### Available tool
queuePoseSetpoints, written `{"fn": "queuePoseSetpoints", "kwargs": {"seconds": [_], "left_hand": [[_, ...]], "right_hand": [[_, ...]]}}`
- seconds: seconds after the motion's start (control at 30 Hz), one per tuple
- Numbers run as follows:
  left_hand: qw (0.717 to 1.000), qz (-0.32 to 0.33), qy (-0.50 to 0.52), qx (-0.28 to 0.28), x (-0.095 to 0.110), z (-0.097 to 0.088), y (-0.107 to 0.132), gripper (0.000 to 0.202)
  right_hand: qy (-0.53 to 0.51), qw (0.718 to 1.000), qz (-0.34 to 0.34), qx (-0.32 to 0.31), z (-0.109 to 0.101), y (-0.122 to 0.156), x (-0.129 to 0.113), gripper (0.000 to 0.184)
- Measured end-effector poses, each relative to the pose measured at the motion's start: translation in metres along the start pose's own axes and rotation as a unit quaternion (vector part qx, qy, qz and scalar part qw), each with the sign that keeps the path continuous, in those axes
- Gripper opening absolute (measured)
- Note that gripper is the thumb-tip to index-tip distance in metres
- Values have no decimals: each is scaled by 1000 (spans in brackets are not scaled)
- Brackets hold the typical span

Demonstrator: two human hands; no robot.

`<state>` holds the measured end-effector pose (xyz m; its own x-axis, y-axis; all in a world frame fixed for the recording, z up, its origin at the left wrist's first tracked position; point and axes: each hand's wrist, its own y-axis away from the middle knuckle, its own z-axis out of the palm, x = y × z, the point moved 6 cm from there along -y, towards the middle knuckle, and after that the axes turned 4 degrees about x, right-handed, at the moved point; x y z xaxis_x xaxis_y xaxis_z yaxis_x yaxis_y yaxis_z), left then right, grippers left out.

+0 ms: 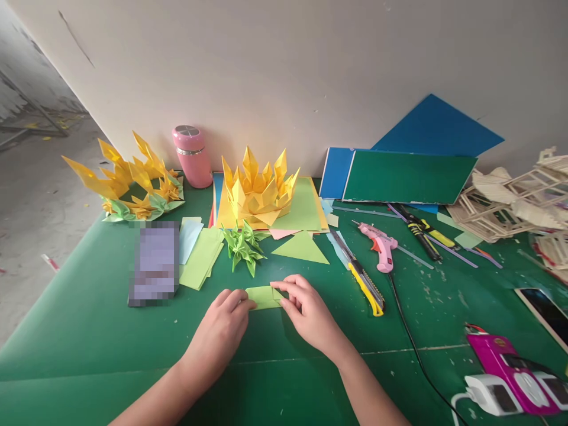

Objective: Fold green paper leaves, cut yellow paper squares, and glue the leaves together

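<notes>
Green paper strip (261, 297), long axis from left hand (227, 315) to right hand (308, 310)

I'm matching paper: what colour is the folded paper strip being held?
The folded paper strip is light green (head view).

The held paper (258, 297) looks matt, the flask (195, 164) glossy.

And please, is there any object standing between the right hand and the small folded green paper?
Nothing visible stands between them: the right hand has its fingers on the right end of the folded green paper. The left hand holds the other end. The green paper flower lies beyond it, out of the way.
</notes>
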<state>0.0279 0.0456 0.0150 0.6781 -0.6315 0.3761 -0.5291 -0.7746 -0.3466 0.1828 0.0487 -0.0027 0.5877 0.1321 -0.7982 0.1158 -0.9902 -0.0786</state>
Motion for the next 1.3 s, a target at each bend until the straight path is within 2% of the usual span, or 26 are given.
{"fn": "queuePoseSetpoints", "kwargs": {"seconds": [0.13, 0.3, 0.4, 0.57, 0.83, 0.97, 1.1, 1.3], "left_hand": [[1000, -8, 4, 10, 0, -4, -9, 26], [998, -42, 39, -2, -5, -2, -14, 16], [998, -41, 39, 1, -8, 2, -12, 20], [994, -81, 57, 40, -15, 1, -10, 7], [995, -55, 81, 36, -16, 6, -9, 18], [995, -58, 78, 33, -14, 6, -8, 23], [998, -34, 46, 31, -7, 3, -9, 28], [998, -19, -5, 62, -5, 0, -6, 22]], "right_hand": [[33, 999, 6, 26, 3, -4, -3, 26], [105, 993, -15, 52, 14, -8, -10, 17], [111, 992, -23, 56, 15, -9, -12, 16], [85, 995, -35, 48, 15, -10, -15, 17], [111, 988, -76, 69, 16, -8, -16, 22], [167, 974, -117, 97, 18, -5, -19, 25], [231, 948, -180, 127, 20, 3, -25, 29], [268, 921, -230, 165, 20, 12, -30, 25]]}}
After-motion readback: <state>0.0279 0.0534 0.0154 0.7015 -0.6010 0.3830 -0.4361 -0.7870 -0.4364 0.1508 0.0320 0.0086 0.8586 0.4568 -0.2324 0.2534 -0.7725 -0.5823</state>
